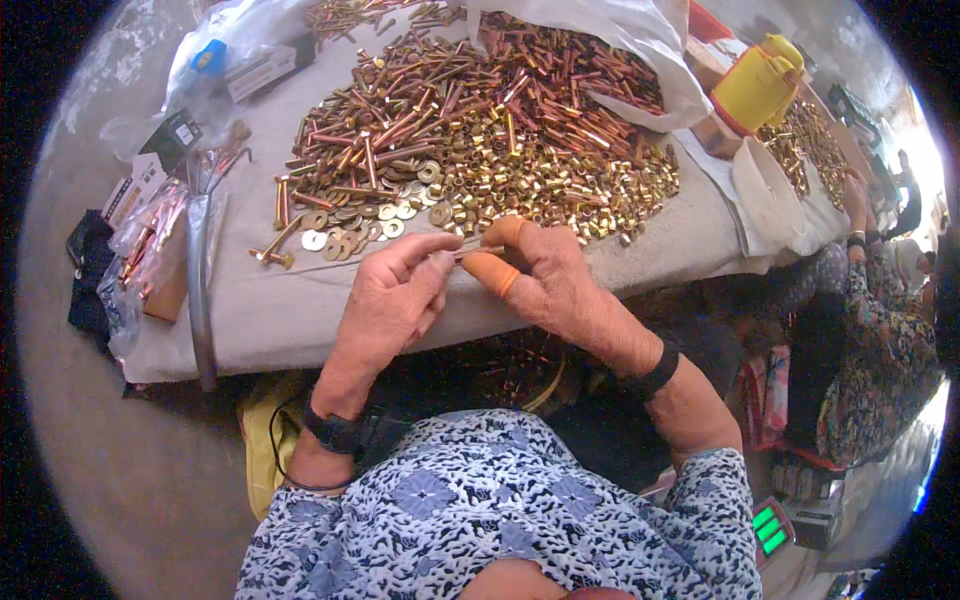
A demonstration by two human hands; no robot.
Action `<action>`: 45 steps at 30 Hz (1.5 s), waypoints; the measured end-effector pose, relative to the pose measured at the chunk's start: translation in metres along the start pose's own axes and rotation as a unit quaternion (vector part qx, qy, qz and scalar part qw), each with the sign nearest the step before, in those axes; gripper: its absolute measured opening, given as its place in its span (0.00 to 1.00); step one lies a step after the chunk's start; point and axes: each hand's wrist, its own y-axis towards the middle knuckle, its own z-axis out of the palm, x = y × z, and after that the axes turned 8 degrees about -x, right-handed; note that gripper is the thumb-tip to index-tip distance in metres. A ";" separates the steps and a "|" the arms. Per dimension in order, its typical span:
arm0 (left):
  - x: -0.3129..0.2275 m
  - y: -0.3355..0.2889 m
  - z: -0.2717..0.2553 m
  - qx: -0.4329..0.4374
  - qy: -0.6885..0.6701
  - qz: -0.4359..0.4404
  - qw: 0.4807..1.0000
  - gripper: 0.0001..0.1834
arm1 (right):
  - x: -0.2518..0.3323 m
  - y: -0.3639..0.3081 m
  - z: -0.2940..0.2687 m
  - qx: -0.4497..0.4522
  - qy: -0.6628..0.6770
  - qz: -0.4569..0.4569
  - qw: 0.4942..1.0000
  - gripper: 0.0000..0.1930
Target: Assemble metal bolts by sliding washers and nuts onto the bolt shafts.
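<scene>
Orange covers (489, 271) sheathe the thumb and forefinger of the right hand (555, 280), whose grip is pinched together around a small thin piece (463, 253), too hidden by the fingers to identify. The left hand (395, 295) meets it there, thumb and forefinger drawn close to the same piece; whether that grip also has hold of it, I cannot tell. Both hands are at the near edge of the cloth-covered tabletop (262, 330), with the piece between them.

Flat washers (388, 212) lie loosely just beyond the left hand, and short brass-coloured sleeves (560, 190) are heaped beyond the right hand. Long coppery bolts (400, 110) spread behind these toward the far edge, with white plastic sheeting (640, 25) beside them. Along the left edge, a grey tube (199, 290) reaches past the near left corner. Toward the right end stand a yellow jug (747, 98) and a white bowl (765, 190).
</scene>
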 end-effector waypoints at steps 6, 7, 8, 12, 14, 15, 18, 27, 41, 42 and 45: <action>0.008 0.003 0.001 0.021 0.073 0.036 0.996 0.09 | -0.003 -0.004 -0.013 0.025 -0.014 -0.016 0.999 0.11; 0.010 0.004 0.001 0.015 0.066 0.026 0.997 0.09 | -0.004 -0.005 -0.017 -0.014 -0.020 -0.001 1.000 0.09; 0.010 0.004 0.000 0.010 0.058 0.015 0.998 0.09 | -0.003 -0.007 -0.024 -0.054 -0.026 0.014 0.998 0.08; 0.004 0.004 0.002 -0.006 0.060 -0.014 0.998 0.09 | -0.020 -0.011 -0.055 -0.147 -0.096 0.020 0.984 0.06; 0.005 0.005 0.002 -0.004 0.062 -0.017 0.998 0.10 | -0.022 -0.010 -0.067 -0.150 -0.142 -0.014 0.978 0.06; 0.006 0.005 0.002 -0.004 0.062 -0.018 0.998 0.10 | -0.023 -0.010 -0.069 -0.143 -0.167 -0.036 0.975 0.06; 0.001 0.003 0.003 -0.007 0.081 -0.017 0.997 0.10 | -0.023 -0.011 -0.068 -0.069 -0.219 -0.116 0.966 0.06; 0.006 0.005 0.001 0.000 0.073 0.000 0.997 0.10 | -0.035 -0.007 -0.053 0.006 -0.386 -0.110 0.916 0.06; 0.008 0.004 0.001 0.011 0.055 0.007 0.998 0.09 | -0.018 -0.015 -0.044 0.082 -0.332 -0.118 0.932 0.08; 0.008 0.004 0.001 0.010 0.053 0.008 0.998 0.09 | -0.019 -0.015 -0.044 0.076 -0.320 -0.106 0.939 0.08; 0.006 0.003 0.002 0.015 0.067 0.012 0.998 0.08 | -0.021 -0.017 -0.045 0.047 -0.277 -0.062 0.958 0.08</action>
